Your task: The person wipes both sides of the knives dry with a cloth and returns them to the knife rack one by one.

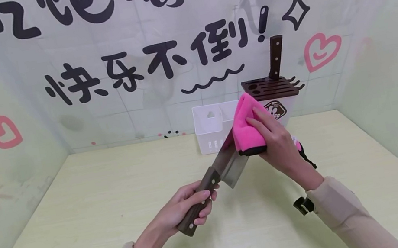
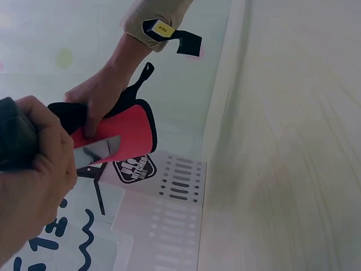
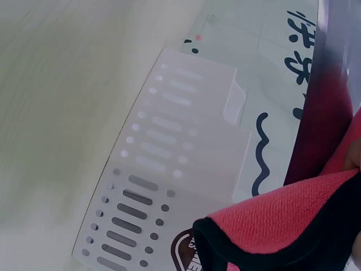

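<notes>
Left hand [image 1: 181,208] grips a dark-handled cleaver [image 1: 226,161]; the right hand [image 1: 278,146] holds a pink cloth [image 1: 246,129] to its blade.
Fingers and thumb of the left hand curl round the riveted handle, and the cleaver slants away to the right above the pale table [image 1: 121,224] (its blade wears a pink reflection in the right wrist view). Farther along, the right hand grasps the black-edged cloth, which hides the blade's far end from the head view; whether it covers both faces, I cannot tell. Beyond stands a white basket [image 1: 205,140], partly behind the cloth, and just right of it a white holder [image 1: 290,104] with a brown slotted top [image 1: 268,89] and a nearly upright brown handle [image 1: 276,56] above it. Farthest back is a pale wall [image 1: 163,99] with black lettering.
</notes>
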{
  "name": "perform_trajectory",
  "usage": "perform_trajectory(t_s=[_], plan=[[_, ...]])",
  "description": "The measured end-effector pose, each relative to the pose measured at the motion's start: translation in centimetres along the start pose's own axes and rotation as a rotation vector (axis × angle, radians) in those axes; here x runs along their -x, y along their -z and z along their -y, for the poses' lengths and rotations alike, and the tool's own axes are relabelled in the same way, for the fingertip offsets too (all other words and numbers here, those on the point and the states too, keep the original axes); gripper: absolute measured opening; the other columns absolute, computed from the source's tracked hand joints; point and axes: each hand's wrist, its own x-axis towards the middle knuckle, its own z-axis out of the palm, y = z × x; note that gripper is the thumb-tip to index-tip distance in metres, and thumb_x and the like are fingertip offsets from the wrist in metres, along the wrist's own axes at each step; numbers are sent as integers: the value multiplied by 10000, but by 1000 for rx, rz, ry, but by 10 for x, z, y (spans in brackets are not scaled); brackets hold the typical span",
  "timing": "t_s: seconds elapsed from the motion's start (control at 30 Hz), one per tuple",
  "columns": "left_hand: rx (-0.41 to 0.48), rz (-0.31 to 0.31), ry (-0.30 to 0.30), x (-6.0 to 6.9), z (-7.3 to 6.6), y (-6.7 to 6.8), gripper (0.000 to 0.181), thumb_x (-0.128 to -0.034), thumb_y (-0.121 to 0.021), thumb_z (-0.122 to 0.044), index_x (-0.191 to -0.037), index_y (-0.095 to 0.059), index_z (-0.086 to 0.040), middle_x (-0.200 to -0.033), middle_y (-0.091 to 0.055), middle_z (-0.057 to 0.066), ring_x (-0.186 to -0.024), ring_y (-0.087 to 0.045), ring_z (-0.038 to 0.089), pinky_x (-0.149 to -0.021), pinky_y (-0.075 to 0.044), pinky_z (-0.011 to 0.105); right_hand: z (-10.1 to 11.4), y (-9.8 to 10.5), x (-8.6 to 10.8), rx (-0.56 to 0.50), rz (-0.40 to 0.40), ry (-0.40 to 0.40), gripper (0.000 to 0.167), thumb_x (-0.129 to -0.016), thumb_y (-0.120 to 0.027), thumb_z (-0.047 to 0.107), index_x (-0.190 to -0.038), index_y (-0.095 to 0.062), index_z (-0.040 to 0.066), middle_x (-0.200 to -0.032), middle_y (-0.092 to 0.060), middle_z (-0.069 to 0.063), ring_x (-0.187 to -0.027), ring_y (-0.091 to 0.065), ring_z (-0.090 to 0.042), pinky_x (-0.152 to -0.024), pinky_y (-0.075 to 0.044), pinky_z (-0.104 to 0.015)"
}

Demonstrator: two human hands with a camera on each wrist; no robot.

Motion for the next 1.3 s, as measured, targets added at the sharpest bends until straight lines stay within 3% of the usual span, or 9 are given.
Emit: perform_trajectory(t_s=[0.4,0.73,0.97,1.3], plan=[[10,-77,70,-1,-1,1,372,-967,-353,-151,-1210,-327,129,-824,-444,3,-557,-384,29,-467,-352,127,8,-4,0,81,38,86,569,-540,-835,34,-1059,-612,-34,-1160,-539,-241,-1086,-506,-368,-890,-419,-469],[-40,-83,44,-2,-2,0,350,-936,-438,-110,-1175,-354,131,-691,-426,-13,-523,-386,36,-456,-349,143,21,-5,1,138,58,187,544,-566,-830,93,-1060,-624,-7,-1131,-570,-209,-1080,-514,-350,-883,-427,-463],[-54,-76,22,-2,-4,2,330,-936,-438,-107,-1163,-377,124,-652,-440,-18,-511,-405,44,-462,-373,151,32,-8,0,142,50,282,433,-618,-775,19,-1030,-644,-4,-1111,-582,-205,-1046,-535,-353,-872,-436,-453],[-76,-89,13,-4,-6,5,345,-935,-443,-116,-1157,-382,142,-639,-462,-15,-505,-427,52,-466,-390,156,43,-8,2,114,101,366,409,-650,-741,6,-1046,-640,6,-1135,-581,-176,-1081,-522,-322,-900,-424,-424]])
